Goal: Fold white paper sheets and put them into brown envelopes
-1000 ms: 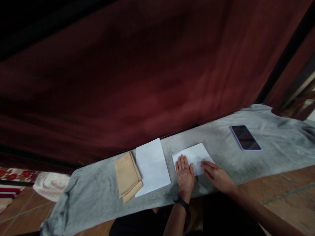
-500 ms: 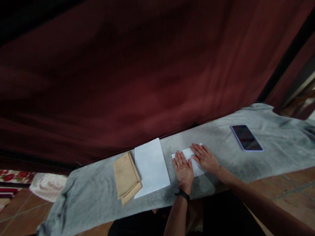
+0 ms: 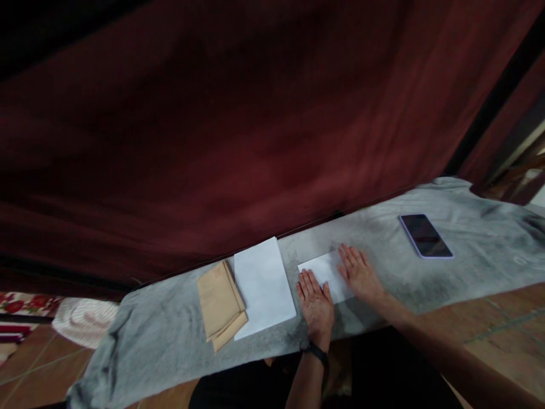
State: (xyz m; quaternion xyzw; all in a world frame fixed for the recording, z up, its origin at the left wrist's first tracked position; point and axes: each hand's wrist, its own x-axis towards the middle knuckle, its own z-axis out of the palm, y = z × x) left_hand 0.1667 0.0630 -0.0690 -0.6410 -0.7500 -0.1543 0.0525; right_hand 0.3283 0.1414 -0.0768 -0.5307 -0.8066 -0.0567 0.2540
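A small white sheet of paper, seemingly folded, lies flat on the grey cloth in front of me. My left hand rests palm down on its left part, fingers stretched out. Over the right edge of the same paper lies my right hand, flat with its fingers slightly spread. Both hands cover parts of the paper. Left of them is a stack of larger white paper. Brown envelopes sit beside that stack, their right edge against it.
A phone in a purple case lies to the right on the grey cloth, which covers a long narrow surface. A dark red curtain hangs along the far edge. Tiled floor shows below the near edge.
My right hand has slid to the right across the paper, uncovering more of its middle. My left hand has shifted slightly down, toward me.
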